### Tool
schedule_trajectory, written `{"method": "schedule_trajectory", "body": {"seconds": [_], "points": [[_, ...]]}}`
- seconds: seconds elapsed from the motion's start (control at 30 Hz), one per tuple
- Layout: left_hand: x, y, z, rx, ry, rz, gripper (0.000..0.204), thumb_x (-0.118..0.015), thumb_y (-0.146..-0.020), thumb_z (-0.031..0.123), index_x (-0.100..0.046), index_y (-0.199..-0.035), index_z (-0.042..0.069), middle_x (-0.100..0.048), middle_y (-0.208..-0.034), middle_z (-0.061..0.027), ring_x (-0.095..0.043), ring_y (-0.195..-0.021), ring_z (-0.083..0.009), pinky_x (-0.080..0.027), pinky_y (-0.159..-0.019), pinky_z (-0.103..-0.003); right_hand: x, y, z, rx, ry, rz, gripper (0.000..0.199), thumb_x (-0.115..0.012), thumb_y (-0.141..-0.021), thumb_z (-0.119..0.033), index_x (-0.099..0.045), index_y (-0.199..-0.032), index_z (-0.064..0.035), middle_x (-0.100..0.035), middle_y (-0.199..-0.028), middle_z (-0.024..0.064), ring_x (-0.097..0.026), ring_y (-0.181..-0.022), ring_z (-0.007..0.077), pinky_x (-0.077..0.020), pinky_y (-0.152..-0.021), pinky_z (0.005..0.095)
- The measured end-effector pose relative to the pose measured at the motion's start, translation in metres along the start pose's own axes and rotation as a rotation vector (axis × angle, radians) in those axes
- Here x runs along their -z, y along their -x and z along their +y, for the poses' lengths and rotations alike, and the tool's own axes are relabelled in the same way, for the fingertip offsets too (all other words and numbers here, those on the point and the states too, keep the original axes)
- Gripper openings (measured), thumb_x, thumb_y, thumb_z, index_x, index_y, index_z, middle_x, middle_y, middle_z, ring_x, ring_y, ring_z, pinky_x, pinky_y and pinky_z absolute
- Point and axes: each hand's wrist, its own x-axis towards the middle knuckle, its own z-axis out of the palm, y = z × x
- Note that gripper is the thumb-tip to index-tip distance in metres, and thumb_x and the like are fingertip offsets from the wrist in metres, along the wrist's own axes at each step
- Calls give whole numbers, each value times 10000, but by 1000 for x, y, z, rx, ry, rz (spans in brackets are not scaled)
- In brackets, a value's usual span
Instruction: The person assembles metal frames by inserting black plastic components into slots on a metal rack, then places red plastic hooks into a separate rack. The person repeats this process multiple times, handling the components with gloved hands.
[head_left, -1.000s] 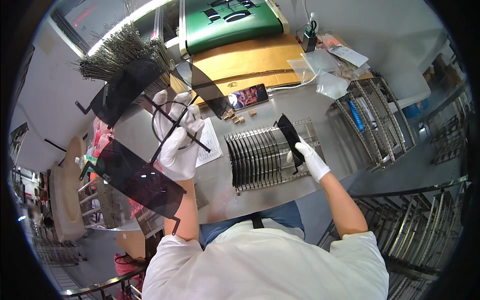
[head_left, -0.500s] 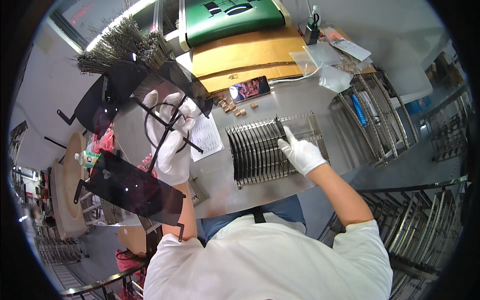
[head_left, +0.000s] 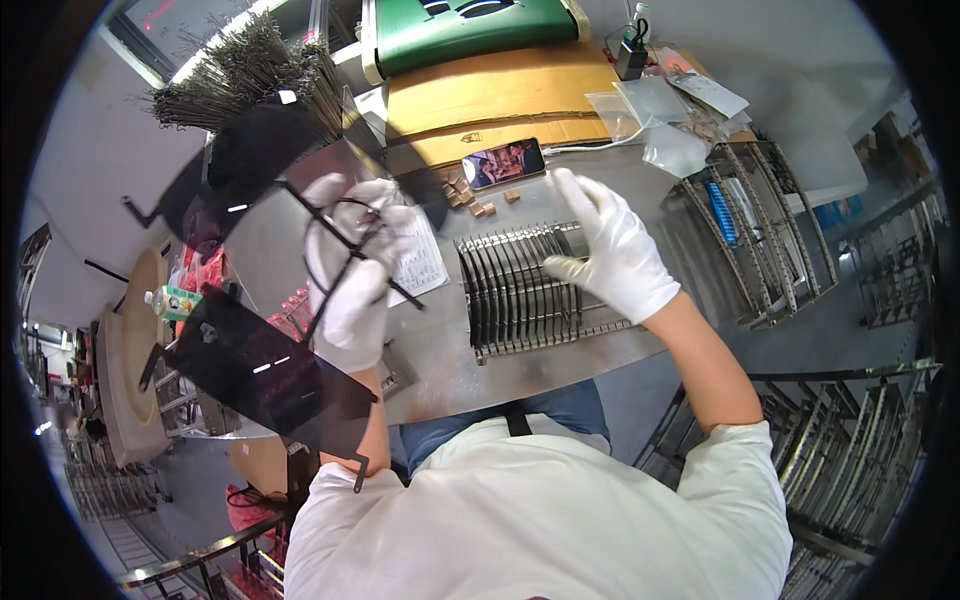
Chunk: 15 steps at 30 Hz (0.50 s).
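One dark tinted panel [head_left: 265, 375] nearest, left hand [head_left: 350, 275] clamped on one thin black wire frame [head_left: 345, 255], right hand [head_left: 620, 260] open, fingers apart, over one slotted metal rack [head_left: 520, 300] on table [head_left: 440, 370], one phone [head_left: 503, 163], about five small brown blocks [head_left: 480, 200] beyond.

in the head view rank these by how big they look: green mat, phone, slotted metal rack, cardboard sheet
1. Cardboard sheet
2. Green mat, partly cut off at the top edge, so unsure against the rack
3. Slotted metal rack
4. Phone

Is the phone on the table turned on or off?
On. The phone lies flat behind the metal slotted rack, and its screen glows with a colourful picture instead of being dark.
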Motion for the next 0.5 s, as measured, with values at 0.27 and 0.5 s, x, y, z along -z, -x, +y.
{"method": "schedule_trajectory", "body": {"seconds": [0.27, 0.5], "points": [[-29, 4, -16, 890, 1390, -241, 619, -490, -982, 450, -566, -1211, -121, -598, -1212, -389, -628, -1074, -576, -570, -869, -595, 5, 15, -58, -423, -1907, -711, 608, -588, -972, -217, -426, -1544, -90, -650, -905, 64, -605, -710, 104, -517, -626, 315], [39, 24, 11, 104, 367, -183, 825, -799, -811, 298, -388, -1518, 187, -486, -1231, -142, -534, -912, -241, -481, -712, -323, -31, 51, 66, -703, -1116, -336, 426, -465, -1040, -425, -613, -1160, -44, -641, -783, 39, -606, -749, 115, -471, -697, 274]]}}
